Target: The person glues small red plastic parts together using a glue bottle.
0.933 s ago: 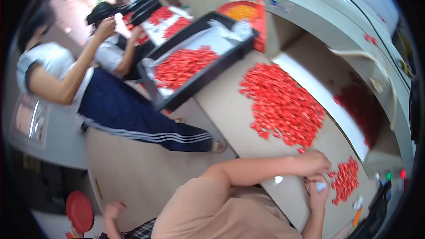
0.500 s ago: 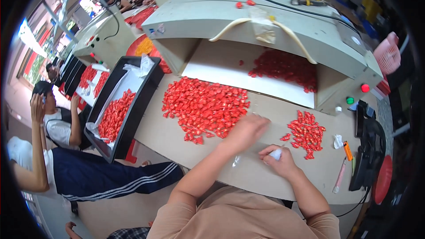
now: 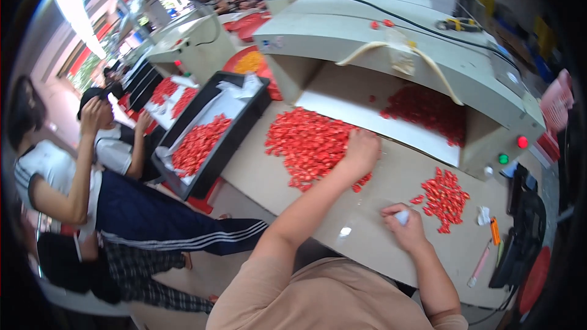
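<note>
My left hand point(image 3: 361, 151) rests palm down on a big heap of small red pieces point(image 3: 309, 143) spread on the beige worktable point(image 3: 269, 177). Whether its fingers grip any piece cannot be seen. My right hand point(image 3: 403, 225) lies closer to me, fingers curled around a small white object point(image 3: 402, 217). Just right of it lies a smaller pile of red pieces point(image 3: 444, 198). More red pieces point(image 3: 425, 110) lie inside the opening of the grey machine point(image 3: 391, 43) behind the table.
A black tray point(image 3: 211, 131) with red pieces and white sheets stands at the table's left end. Two seated people point(image 3: 92, 171) are at the left. A pen point(image 3: 478, 264), an orange tool point(image 3: 495, 230) and black gear point(image 3: 520, 232) lie at the right.
The view has swung left and steadied. My left hand has moved from near the right hand out onto the big red heap. My right hand stays put, holding the white object.
</note>
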A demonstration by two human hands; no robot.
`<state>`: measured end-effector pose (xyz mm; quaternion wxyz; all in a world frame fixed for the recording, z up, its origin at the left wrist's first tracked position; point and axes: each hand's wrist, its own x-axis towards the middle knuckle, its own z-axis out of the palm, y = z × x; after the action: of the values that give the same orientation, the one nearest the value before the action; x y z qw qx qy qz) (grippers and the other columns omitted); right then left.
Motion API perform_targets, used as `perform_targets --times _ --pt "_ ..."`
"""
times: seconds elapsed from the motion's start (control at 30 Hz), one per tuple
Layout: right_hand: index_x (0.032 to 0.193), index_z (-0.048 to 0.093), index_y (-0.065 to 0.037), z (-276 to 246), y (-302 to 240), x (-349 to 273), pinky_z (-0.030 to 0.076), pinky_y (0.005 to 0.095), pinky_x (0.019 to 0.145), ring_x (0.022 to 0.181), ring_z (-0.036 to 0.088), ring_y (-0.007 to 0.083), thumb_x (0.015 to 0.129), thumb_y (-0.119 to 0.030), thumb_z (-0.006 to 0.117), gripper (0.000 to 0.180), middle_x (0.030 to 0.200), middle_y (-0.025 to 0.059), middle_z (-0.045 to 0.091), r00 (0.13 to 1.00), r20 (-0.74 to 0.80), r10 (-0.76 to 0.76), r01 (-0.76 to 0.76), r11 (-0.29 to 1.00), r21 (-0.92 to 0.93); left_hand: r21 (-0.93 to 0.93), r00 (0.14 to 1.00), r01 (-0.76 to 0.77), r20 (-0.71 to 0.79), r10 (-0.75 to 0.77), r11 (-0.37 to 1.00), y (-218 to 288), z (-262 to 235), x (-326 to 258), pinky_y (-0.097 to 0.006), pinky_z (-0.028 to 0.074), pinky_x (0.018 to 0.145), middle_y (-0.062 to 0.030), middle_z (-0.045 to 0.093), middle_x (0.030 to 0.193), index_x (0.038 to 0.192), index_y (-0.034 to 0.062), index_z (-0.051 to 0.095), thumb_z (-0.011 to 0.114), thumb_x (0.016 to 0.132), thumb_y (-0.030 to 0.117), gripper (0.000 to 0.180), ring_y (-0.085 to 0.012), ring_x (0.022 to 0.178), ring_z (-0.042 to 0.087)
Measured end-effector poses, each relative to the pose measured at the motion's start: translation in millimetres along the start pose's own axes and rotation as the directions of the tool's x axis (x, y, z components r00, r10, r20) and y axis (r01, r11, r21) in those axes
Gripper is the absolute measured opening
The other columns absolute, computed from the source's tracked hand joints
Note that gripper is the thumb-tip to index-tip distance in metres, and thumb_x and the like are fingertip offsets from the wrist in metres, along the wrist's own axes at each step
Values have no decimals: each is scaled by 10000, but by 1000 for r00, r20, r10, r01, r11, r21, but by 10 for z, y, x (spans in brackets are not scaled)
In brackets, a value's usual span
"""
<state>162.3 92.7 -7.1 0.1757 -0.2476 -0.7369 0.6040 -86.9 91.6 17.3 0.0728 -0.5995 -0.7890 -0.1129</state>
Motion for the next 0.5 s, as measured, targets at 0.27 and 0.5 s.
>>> perform_targets --times 0.27,0.5 --pt "938 635 11 -170 20 158 440 226 575 817 547 97 881 -79 609 109 1033 77 623 969 -235 -73 86 995 43 -688 972 -148 -232 -22 710 250 -165 -338 -383 465 812 -137 617 979 1040 18 643 695 809 97 249 -271 894 585" --pt "952 587 12 -317 138 173 450 290 848 926 577 155 953 -156 549 172 1013 85 625 928 -319 -191 172 981 -86 -990 997 16 6 -72 141 545 -132 -679 -229 465 677 -1 575 858 961 55 658 734 838 155 175 -62 741 526"
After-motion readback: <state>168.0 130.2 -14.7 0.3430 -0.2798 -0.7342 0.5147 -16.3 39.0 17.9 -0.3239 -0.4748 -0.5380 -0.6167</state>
